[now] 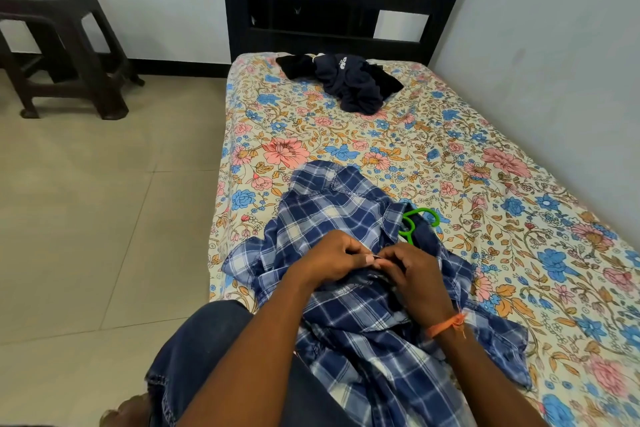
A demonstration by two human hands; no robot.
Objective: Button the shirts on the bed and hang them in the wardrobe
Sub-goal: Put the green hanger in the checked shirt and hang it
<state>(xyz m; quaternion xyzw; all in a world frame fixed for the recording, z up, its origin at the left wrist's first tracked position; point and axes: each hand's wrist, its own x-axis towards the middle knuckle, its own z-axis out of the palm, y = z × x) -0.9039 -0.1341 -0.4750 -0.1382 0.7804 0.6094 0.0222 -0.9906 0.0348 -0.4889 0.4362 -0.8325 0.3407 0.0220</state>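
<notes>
Head view: both hands, left hand (327, 258) and right hand (410, 269), pinch the plaid shirt (346, 204) front, buttoning; next, probably the button below, then the green hanger (414, 218).

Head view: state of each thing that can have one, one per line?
Plaid shirt: spread rumpled on the bed, front being worked by both hands.
Left hand: pinching the shirt front.
Right hand: pinching the shirt front, against the left hand.
Hanger: lying on the bed, partly under the plaid shirt.
Dark garment: crumpled at the bed's far end, untouched.
Stool: upright on the floor.
</notes>
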